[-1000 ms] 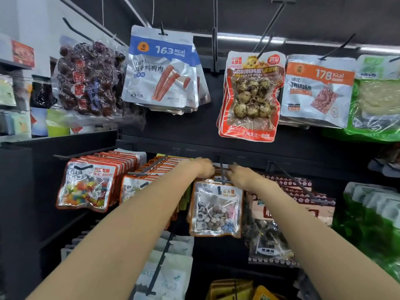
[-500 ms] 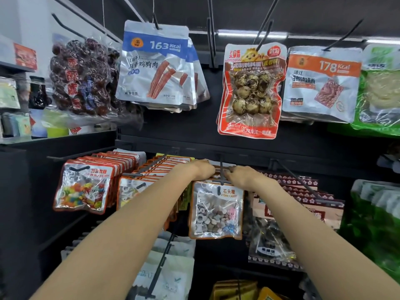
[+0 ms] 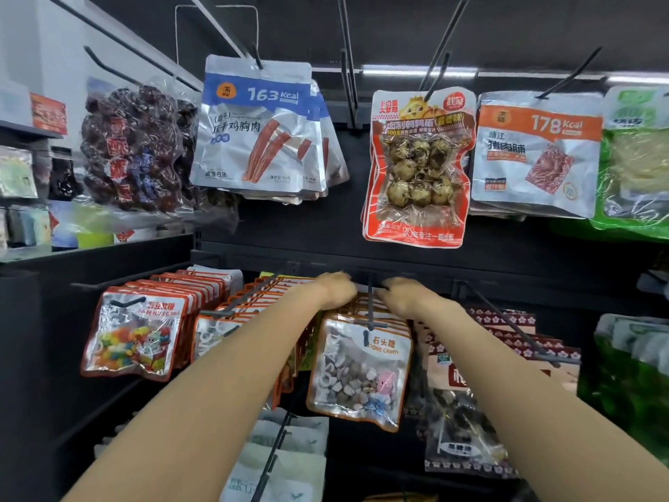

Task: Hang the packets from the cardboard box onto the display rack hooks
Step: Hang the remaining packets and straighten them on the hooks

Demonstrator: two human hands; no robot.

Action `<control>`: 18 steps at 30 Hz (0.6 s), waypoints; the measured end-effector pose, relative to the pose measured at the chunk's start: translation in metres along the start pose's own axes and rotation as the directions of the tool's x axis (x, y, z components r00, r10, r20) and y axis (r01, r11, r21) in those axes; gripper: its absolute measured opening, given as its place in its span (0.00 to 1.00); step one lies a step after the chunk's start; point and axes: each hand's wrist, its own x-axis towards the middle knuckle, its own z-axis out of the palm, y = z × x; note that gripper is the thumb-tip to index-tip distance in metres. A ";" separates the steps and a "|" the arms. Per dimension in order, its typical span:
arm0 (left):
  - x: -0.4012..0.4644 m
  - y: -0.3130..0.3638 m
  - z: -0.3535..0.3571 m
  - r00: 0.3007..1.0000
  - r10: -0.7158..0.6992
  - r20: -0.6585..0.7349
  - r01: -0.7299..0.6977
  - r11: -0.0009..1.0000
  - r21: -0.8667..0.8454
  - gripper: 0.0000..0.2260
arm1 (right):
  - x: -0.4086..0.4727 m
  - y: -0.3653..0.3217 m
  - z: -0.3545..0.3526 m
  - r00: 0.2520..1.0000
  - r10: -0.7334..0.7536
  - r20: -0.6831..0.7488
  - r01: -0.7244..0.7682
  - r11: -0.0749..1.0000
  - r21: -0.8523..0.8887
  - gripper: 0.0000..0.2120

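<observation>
Flanking hook, hands grip packets.

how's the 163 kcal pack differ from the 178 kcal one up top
The 163 kcal pack has a blue top band and pictures reddish strips; the 178 kcal pack has an orange band and pictures a flat red slab. The blue one hangs left of the orange one. Both are silver-white pouches hung on hooks.

Black display rack; stone candy packets hanging on centre hook.
</observation>
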 end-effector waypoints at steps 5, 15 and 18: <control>0.008 0.000 0.004 0.997 0.012 0.075 -0.011 1.000 -0.013 0.18 | 0.012 -0.001 0.007 0.996 -0.012 0.088 0.013 1.000 -0.007 0.24; -0.012 0.008 -0.002 0.998 -0.004 -0.060 -0.001 0.997 -0.080 0.21 | 0.003 -0.001 0.003 0.996 -0.043 0.078 0.040 0.998 0.042 0.24; -0.037 0.015 -0.007 0.998 0.027 -0.057 -0.039 0.975 -0.218 0.19 | -0.016 -0.002 -0.002 0.995 -0.101 -0.006 0.101 0.993 0.066 0.23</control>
